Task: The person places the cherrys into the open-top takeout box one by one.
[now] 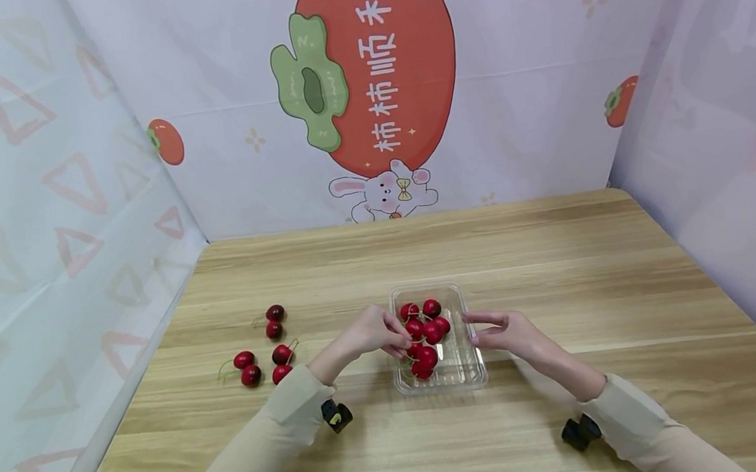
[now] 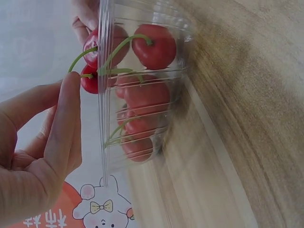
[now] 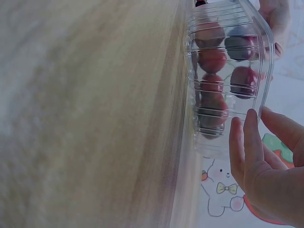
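A clear plastic container stands on the table with several red cherries inside, most of them in its left half. My left hand is over its left rim, thumb and fingertips pinching the green stem of a cherry pair. That pair sits at rim height in the left wrist view, partly seen through the clear wall. At the opposite side, my right hand holds the container's right rim between thumb and fingers. The right wrist view shows those fingers against the outer wall.
Left of the container lie three cherry pairs: a dark pair at the back, one pair at the far left, another near my left forearm. Printed cloth walls enclose the wooden table at the back and sides.
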Tool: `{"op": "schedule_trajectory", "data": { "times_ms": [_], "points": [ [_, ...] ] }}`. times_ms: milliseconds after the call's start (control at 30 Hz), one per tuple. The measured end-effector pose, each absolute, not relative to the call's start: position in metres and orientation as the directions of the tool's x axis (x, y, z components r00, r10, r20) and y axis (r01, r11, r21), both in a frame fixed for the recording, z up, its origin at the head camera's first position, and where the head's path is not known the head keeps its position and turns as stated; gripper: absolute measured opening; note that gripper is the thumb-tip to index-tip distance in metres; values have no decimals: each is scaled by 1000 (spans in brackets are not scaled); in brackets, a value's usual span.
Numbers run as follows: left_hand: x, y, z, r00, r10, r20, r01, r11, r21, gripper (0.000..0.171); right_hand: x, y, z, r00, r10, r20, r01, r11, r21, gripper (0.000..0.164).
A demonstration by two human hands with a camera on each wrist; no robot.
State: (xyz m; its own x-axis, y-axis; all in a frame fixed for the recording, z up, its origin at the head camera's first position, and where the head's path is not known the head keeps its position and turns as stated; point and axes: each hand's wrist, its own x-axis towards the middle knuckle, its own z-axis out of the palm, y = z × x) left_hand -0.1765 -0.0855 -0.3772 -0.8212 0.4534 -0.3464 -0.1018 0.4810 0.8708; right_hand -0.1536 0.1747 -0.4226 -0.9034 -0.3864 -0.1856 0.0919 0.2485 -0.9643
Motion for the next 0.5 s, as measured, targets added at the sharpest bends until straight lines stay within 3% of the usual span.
{"op": "schedule_trajectory", "data": {
  "times_ms": [500],
  "points": [
    [-175,-77,-382,-830,444,-337,-86,495,865,5,-153,174,-424,-906,-381,-187,89,261,-961,51]
  ]
}}
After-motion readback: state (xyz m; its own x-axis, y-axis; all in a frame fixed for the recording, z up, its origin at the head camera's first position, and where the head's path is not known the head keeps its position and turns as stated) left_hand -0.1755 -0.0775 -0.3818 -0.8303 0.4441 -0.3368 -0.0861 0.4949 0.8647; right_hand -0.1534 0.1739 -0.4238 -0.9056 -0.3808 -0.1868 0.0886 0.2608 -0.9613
